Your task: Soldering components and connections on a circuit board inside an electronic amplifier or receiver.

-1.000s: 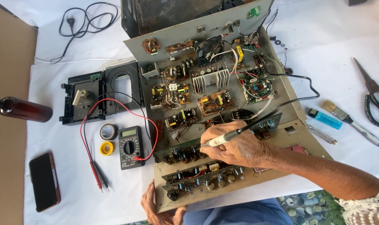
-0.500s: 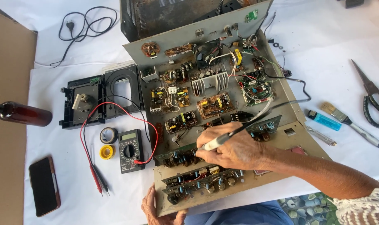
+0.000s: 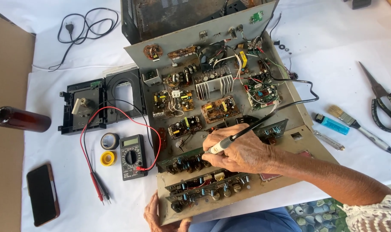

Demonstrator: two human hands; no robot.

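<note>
Head view, right hand [image 3: 242,152] gripping soldering iron [image 3: 230,141], tip on chassis [image 3: 298,116]

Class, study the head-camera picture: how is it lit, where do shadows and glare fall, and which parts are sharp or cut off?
Head view: bright, even daylight; the white cloth is close to washed out; soft short shadows lie beside the scissors and brown bottle. The circuit boards and right hand with the soldering iron are sharp. The left hand is cropped by the bottom edge.
</note>
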